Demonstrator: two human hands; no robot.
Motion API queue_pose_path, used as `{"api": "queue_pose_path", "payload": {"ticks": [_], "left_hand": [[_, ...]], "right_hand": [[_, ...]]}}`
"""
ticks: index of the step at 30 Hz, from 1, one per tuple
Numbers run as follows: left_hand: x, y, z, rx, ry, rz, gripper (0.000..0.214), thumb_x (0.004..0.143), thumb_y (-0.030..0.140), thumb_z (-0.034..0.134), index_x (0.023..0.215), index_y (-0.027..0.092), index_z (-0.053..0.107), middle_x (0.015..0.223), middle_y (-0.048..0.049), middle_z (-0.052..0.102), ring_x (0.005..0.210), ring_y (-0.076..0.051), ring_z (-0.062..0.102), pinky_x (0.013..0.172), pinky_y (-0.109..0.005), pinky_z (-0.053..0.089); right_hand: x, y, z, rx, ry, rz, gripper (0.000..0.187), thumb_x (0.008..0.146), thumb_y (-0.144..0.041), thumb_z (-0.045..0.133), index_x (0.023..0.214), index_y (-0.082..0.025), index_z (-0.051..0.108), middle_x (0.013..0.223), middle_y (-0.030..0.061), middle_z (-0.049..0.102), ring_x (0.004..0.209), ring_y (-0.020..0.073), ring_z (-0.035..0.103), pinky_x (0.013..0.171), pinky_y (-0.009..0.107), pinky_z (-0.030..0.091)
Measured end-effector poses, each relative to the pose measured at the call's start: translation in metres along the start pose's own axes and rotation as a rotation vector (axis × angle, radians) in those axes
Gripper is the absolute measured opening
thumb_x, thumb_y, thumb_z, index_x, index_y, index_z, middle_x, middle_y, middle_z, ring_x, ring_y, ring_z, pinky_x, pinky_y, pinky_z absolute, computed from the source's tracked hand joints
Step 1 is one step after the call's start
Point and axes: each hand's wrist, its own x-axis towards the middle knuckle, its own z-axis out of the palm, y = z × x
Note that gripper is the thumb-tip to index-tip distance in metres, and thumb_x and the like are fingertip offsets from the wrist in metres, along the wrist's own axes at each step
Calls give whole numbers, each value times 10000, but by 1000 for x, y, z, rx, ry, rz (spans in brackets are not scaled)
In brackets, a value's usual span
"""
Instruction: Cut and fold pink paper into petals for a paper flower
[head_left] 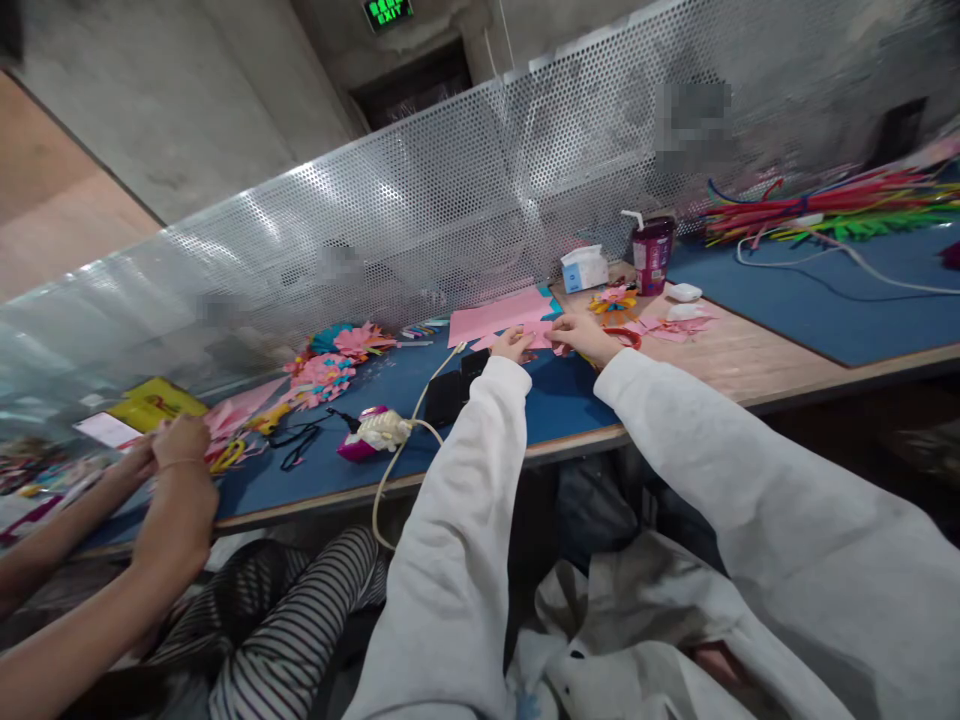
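Note:
Between my two hands is a small piece of pink paper (537, 334), held just above the blue table mat. My left hand (513, 345) pinches its left end. At its right end the fingers of my right hand (586, 338) are closed on the same piece. Behind it lie larger pink paper sheets (499, 314). Red-handled scissors (624, 338) rest close to my right hand, partly hidden by it. Right of them, pink paper scraps (671, 326) are spread over the wooden tabletop.
A drink cup with a straw (652, 256), a tissue pack (585, 270) and a white earphone case (683, 292) stand behind on the right. Left are a power strip (382, 430), paper flowers (324, 378) and a co-worker's hands (180, 450). A perforated metal screen (420, 210) borders the table.

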Motion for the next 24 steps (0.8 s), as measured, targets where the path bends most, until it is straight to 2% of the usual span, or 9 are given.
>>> {"api": "queue_pose_path", "payload": {"ticks": [3,5,9,12,15,20,24], "left_hand": [[1,0,-1,27,8,-29,167,708,223,661,751,157,514,557,47,497,421,-93,521,573,-310,507],[3,1,-3,25,14,-42,203,695,226,675,733,166,485,538,56,487,421,-100,532,569,-310,506],[4,2,-5,-56,10,-39,293,647,221,718,715,176,436,567,46,532,490,-108,583,613,-309,515],[1,4,-5,-93,-7,-42,311,643,235,723,704,177,423,594,17,582,573,-133,628,658,-319,514],[-4,6,-4,-97,-49,-57,335,635,246,729,700,182,407,588,-3,607,583,-154,642,662,-324,506],[-10,13,0,-105,-144,-107,290,694,238,678,725,191,393,648,-31,636,626,-168,661,645,-294,503],[-10,16,4,-87,-112,-144,217,778,364,566,860,183,479,779,-56,630,623,-183,656,590,-315,506]], "right_hand": [[1,1,2,35,-16,-8,184,702,-128,665,733,-137,484,540,-13,561,427,83,491,393,182,408],[1,2,2,63,2,-27,189,723,-110,624,853,-138,489,540,-37,540,433,88,499,394,184,418],[-1,0,-1,90,-34,-138,450,700,-45,548,1127,-171,478,714,-24,574,548,91,550,439,185,465],[-1,-1,-2,0,-108,-186,344,687,-65,561,1020,-143,592,834,23,607,579,75,536,496,193,494],[0,-1,-3,-55,-102,-213,165,678,-160,637,837,-116,647,826,48,626,615,93,550,511,198,498],[0,0,-2,4,-57,-168,258,609,-312,736,733,-112,631,638,20,602,547,99,541,490,208,480],[0,0,-1,49,4,-143,320,586,-378,749,690,-106,615,575,4,573,510,84,516,490,201,464]]}}
